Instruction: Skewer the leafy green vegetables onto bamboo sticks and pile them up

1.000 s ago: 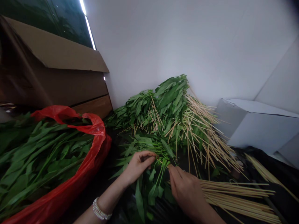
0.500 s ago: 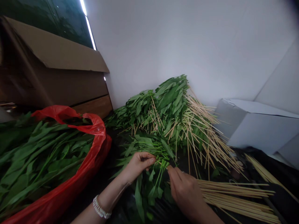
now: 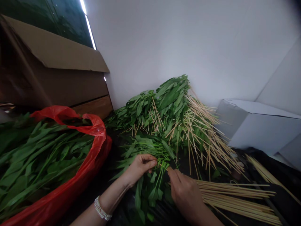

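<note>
My left hand (image 3: 139, 169), with a beaded bracelet at the wrist, has its thumb and fingers pinched at the stems of some leafy greens (image 3: 154, 196). They look like water spinach, with long narrow leaves. Facing it from the right, my right hand (image 3: 187, 193) is closed, its fingertips at the end of a thin bamboo skewer (image 3: 161, 164) that passes among the green stems. Most of the skewer is hidden by stems and fingers. More loose greens (image 3: 150, 146) lie just beyond both hands.
A red plastic bag (image 3: 100, 150) full of greens stands at left, before a cardboard box (image 3: 72, 86). Bunches of skewered greens (image 3: 171, 94) are piled against the white wall. Loose skewers (image 3: 237, 202) lie at right, near a white box (image 3: 265, 131).
Almost nothing differs. My right hand has shifted very slightly left towards my left hand, and the view has moved a touch.
</note>
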A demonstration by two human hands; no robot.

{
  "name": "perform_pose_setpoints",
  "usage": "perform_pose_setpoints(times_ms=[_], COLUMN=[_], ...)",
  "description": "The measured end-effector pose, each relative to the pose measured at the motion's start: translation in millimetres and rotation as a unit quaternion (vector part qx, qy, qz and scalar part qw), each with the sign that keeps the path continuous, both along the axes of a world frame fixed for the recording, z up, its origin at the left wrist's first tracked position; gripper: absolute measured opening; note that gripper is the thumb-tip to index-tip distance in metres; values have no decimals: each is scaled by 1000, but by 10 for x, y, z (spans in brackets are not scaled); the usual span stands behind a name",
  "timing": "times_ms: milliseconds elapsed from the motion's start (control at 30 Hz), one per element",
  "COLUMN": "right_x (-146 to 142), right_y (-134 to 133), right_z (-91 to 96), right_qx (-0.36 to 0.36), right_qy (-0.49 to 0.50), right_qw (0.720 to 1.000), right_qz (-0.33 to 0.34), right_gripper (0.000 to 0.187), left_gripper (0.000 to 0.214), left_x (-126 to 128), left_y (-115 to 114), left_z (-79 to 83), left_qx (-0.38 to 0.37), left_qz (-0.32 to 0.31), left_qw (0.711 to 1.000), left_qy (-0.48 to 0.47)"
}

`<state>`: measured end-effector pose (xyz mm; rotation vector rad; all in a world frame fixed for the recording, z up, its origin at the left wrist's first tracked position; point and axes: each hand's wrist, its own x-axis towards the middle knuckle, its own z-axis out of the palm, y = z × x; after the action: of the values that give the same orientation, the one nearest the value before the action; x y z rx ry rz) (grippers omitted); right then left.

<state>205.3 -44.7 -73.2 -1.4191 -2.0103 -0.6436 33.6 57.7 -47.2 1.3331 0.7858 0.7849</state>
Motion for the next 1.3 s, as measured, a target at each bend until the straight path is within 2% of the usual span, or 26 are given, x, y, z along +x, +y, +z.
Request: perform_pose_setpoints(times_ms=[367,533,633,733,833,933,1133,1300], right_x=[-50,-33,-39,-84,-138,-167,-179,-187], right_y=[9,27,5,-44,-87,-104,-115,-131], right_z=[-24,28,50,79,103,104,90,84], right_qx=[-12,3,20,41,67,71,64,60], right_qy=[3,1,-3,-25,-71,-107,-131,-128], right_qw=[1000,1000,1000,997,987,977,974,974], right_qz=[-8,-2,17,66,129,169,173,177], right_gripper=[39,32,27,25,27,29,32,32], left_gripper=[33,41,48,40,35,27,23,22], left_x=[40,-19,-61,-47,-2,15,-35,-41], left_y=[-22,14,49,57,35,2,-49,-51], left_z=[-122,-17,64,69,19,-18,-18,-42], left_qx=[-10,39,84,91,107,158,199,295], left_qz=[-31,-26,15,37,-11,-60,-170,-165], left_qw=[999,999,996,995,992,981,951,910], left_qy=[-12,0,3,26,59,92,162,239])
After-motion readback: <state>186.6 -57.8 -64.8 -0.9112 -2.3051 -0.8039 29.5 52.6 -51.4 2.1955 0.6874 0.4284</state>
